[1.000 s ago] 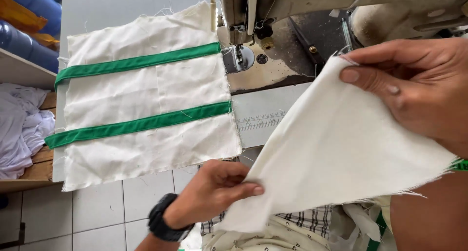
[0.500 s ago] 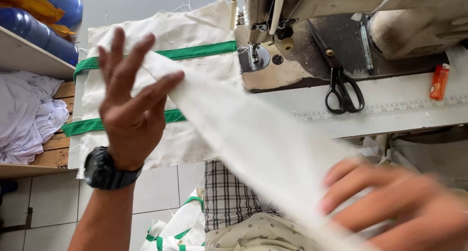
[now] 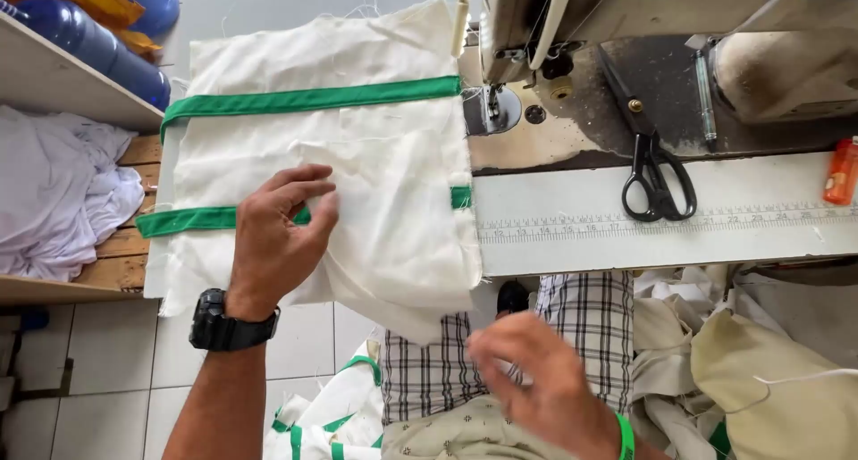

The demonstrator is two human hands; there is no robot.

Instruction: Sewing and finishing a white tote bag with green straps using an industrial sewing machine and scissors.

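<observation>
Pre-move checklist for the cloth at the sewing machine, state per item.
1. Left hand on the loose white piece: ok, fingers press it flat.
2. Piece lies over the green-striped panel: ok, it covers part of the lower stripe.
3. Right hand on cloth: not ok, blurred, off the table above the lap.
4. Cloth under the needle: not ok, edge stops beside it.
5. Scissors off the cloth: ok, on the machine bed.
6. Edges aligned: cannot tell.
</observation>
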